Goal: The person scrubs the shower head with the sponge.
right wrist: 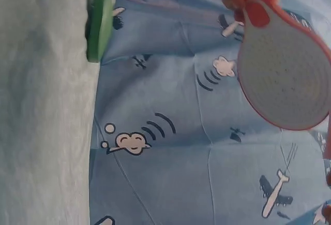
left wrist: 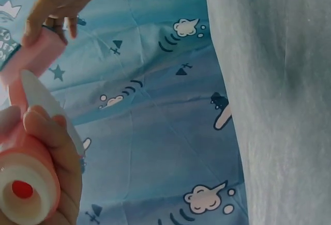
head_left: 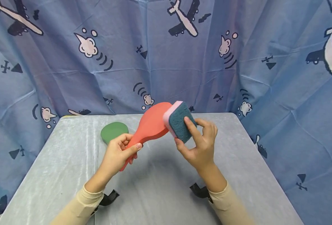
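My left hand [head_left: 115, 157] grips the handle of a red paddle [head_left: 153, 121], thumb on top, and holds it tilted above the table with the red back showing. The right wrist view shows the paddle's other side, a pale grey face [right wrist: 284, 72] with fine dots. In the left wrist view the handle's end [left wrist: 23, 196] has a round hole. A scouring sponge [head_left: 181, 122], teal on one side and pink on the other, is pinched in my right hand [head_left: 203, 148]. It meets the paddle's rounded head at its right edge, overlapping it in the head view.
Behind the left hand, a green rounded object [head_left: 114, 132] stands on the pale grey table [head_left: 56, 175], partly hidden by the fingers. A blue curtain [head_left: 154, 56] printed with planes hangs behind and along both sides. Black wrist mounts [head_left: 109, 198] stick out by both sleeves.
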`<state>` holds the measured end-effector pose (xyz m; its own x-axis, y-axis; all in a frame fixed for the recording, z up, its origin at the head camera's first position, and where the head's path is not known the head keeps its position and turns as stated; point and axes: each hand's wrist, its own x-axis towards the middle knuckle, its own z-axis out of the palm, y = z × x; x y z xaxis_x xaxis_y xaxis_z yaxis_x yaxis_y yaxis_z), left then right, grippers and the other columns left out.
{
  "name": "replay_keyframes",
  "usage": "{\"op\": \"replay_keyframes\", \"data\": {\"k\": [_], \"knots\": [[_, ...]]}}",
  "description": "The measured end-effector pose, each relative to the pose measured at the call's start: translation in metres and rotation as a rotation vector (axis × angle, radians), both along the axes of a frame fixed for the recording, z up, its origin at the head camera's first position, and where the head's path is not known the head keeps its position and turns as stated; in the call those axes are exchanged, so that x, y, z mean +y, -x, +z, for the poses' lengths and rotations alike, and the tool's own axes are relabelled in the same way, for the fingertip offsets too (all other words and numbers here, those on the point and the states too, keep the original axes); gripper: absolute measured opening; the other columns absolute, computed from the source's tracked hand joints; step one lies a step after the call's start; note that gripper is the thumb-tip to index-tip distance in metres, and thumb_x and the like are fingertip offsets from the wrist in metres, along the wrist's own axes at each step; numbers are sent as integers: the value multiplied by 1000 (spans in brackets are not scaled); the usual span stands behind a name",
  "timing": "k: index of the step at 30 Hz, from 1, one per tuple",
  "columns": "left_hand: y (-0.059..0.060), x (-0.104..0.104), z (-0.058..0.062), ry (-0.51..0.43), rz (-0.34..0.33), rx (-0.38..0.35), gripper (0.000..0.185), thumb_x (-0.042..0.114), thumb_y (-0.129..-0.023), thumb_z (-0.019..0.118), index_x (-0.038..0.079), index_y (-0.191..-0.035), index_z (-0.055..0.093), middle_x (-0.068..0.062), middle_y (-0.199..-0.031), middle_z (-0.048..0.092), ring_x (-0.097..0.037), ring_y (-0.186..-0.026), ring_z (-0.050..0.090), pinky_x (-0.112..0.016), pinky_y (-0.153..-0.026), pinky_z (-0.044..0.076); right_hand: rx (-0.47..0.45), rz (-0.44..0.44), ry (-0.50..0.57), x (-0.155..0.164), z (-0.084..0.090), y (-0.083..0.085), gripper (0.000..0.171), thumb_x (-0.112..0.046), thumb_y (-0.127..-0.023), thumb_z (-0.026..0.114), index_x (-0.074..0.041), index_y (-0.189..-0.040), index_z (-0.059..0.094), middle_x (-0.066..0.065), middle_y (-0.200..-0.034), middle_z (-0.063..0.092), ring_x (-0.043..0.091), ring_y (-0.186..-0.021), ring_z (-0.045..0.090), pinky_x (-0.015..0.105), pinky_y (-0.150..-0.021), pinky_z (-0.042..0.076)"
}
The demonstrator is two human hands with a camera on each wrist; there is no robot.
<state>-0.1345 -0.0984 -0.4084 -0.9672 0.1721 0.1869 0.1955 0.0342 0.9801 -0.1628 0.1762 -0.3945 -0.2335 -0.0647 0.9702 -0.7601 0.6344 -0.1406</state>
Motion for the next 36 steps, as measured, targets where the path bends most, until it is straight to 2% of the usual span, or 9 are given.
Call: {"op": "replay_keyframes", "data": {"k": [4,10,14,17,20,24,28,31,36], "knots": [[2,1,-2,-8,-84,39,18,12,-96,72,0,-109,67,-8,-85,72,-20,-55,62,-33,-45,54,-62,82,97,0,0,-1,60,-49,-91,70,-3,-129,68,26,-111,58,41,-99,51,49,-90,33],[3,3,-7,0,-221,94,15,12,-105,57,-1,-107,64,-5,-84,70,-23,-48,55,-36,-41,51,207,74,-77,-20,-1,-11,51,-42,-86,77,-7,-123,69,25,-103,58,37,-92,53,56,-88,39],[2,6,-9,-14,-309,68,20,13,-107,50,-3,-102,61,-7,-78,66,-22,-44,53,-36,-37,49,361,8,-211,-25,1,-14,48,-39,-83,79,-15,-124,69,22,-102,59,33,-88,56,58,-89,40],[1,8,-9,19,-331,33,22,15,-106,53,-2,-97,62,-9,-66,62,-20,-41,53,-38,-35,49,410,-48,-236,-22,3,-12,47,-38,-81,81,-19,-122,70,21,-102,61,34,-86,57,58,-89,39],[-1,8,-9,71,-316,-22,15,17,-101,65,2,-100,65,-12,-57,57,-19,-39,53,-40,-35,49,375,-98,-209,-15,4,-8,44,-38,-82,79,-19,-121,71,21,-103,62,36,-88,57,60,-88,38],[-2,10,-9,99,-268,-105,21,20,-93,77,9,-108,68,-14,-58,56,-19,-40,52,-39,-37,50,196,-133,-115,-3,1,-2,47,-40,-87,76,-15,-125,70,23,-109,62,38,-95,56,61,-88,36],[-4,12,-9,108,-215,-110,28,23,-92,79,10,-114,67,-15,-67,63,-23,-43,57,-41,-39,52,48,-107,-69,1,-4,-1,54,-44,-90,74,-10,-132,68,25,-111,60,39,-98,54,61,-89,35],[-5,13,-9,95,-223,-73,30,21,-94,76,7,-118,63,-16,-75,66,-25,-46,60,-44,-38,52,62,-60,-107,-4,-7,-3,55,-44,-89,75,-9,-131,68,25,-111,60,38,-98,55,62,-89,36],[-2,13,-11,50,-300,-21,16,13,-99,68,3,-111,64,-16,-73,64,-24,-43,57,-42,-36,50,234,-34,-321,-15,-9,-5,50,-41,-85,77,-16,-128,70,21,-110,63,35,-95,58,61,-89,40]]}}
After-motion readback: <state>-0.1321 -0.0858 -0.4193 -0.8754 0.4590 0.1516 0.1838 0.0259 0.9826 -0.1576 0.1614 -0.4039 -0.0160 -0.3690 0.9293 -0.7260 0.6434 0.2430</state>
